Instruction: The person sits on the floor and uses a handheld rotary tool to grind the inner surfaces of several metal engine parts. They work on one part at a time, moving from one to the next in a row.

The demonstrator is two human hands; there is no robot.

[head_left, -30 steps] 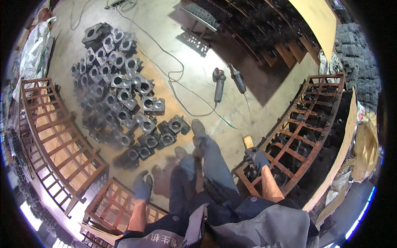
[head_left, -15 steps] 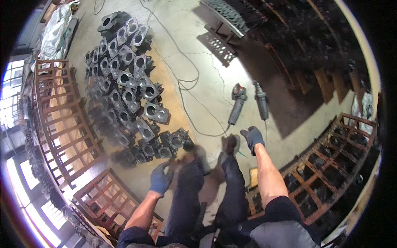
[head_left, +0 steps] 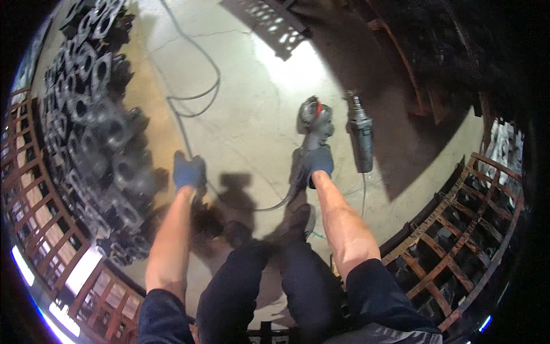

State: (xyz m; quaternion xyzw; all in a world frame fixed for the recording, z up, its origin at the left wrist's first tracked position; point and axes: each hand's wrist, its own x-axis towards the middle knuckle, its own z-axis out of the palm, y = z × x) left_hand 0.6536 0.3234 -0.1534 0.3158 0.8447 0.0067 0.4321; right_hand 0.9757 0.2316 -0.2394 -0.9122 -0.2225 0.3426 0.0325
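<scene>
My right hand (head_left: 319,160), in a dark blue glove, is closed round the body of an angle grinder (head_left: 316,133). The grinder's head, with a red edge showing, points away from me. Its cord runs back below my hand. Further left, my gloved left hand (head_left: 189,172) hangs over the floor in line with a grey cable (head_left: 182,135); blur hides whether its fingers touch the cable. To the right of the angle grinder lies a second power tool (head_left: 361,137), a straight slim grinder with a metal nose, apart from both hands.
Many dark metal castings (head_left: 91,114) with round bores cover a tan sheet (head_left: 146,97) on the left. Rusty metal grids stand at the left (head_left: 40,212) and lower right (head_left: 441,246). A perforated metal piece (head_left: 272,26) is at the far side.
My right hand has come down onto the angle grinder and closed round it. My left hand has moved forward, away from my leg. The view has shifted right and closer to the tools.
</scene>
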